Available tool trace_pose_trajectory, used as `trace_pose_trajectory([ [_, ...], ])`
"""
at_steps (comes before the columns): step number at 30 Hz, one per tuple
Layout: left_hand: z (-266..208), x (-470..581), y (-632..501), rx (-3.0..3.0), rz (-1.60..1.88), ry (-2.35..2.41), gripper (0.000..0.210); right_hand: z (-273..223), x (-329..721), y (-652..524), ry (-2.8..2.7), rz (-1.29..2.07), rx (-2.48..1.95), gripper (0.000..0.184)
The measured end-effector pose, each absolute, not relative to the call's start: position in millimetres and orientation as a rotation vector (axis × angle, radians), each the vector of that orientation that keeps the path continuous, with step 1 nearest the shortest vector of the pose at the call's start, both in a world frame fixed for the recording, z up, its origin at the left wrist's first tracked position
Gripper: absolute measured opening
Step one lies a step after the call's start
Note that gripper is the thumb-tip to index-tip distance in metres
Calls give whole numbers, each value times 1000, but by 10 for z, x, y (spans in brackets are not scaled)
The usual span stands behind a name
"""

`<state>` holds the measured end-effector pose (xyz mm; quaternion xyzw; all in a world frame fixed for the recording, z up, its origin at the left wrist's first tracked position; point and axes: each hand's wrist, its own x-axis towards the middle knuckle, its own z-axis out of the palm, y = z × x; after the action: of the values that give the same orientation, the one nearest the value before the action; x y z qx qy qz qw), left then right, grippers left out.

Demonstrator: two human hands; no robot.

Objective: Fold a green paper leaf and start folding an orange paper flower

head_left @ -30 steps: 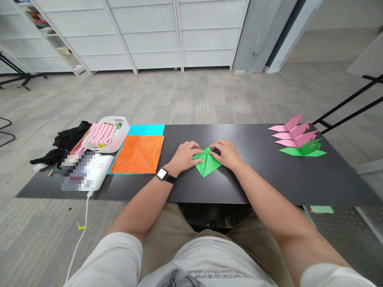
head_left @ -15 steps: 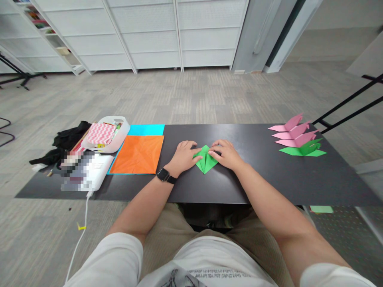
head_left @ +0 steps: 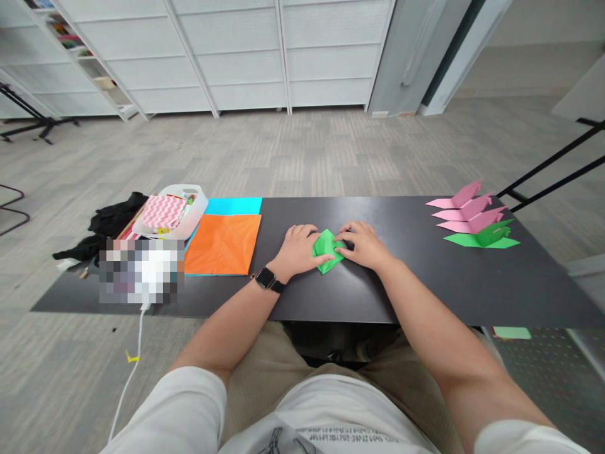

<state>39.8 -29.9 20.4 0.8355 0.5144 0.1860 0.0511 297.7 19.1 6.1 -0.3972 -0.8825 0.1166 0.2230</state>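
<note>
A small piece of green origami paper (head_left: 327,242), folded into a diamond-like shape, lies on the dark table in front of me. My left hand (head_left: 301,248) is at its left side, with the thumb laid across the lower part of the paper and the fingers bent at the edge. From the right, my right hand (head_left: 361,244) holds the other edge between thumb and index finger. Part of the left flap is covered by my left fingers. Both hands rest low, close to the tabletop.
Pink folded paper birds (head_left: 463,211) and a green one (head_left: 486,236) stand at the right. On the left are orange paper (head_left: 224,244), blue paper (head_left: 235,205), a white basket (head_left: 195,211), black cloth (head_left: 118,214) and a white cable (head_left: 127,384).
My left thumb has moved right and down across the green paper. A flap of it now lies folded over, covering the centre crease seen before. The view has shifted slightly.
</note>
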Motion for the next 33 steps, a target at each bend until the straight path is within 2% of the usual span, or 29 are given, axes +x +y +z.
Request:
trace_pose_trajectory([
  [9,283,281,-275,2476,657,1476,61,21,2998,236,-2411,286,-1176,24],
  [20,219,181,-207,2519,365,1299,54,-74,3013,286,-2412,261,-1201,28],
  [30,258,154,-233,2506,487,1243,48,-87,3036,296,-2452,273,-1185,32],
  [33,295,121,-217,2496,532,1219,40,-82,3040,296,-2454,284,-1179,33],
])
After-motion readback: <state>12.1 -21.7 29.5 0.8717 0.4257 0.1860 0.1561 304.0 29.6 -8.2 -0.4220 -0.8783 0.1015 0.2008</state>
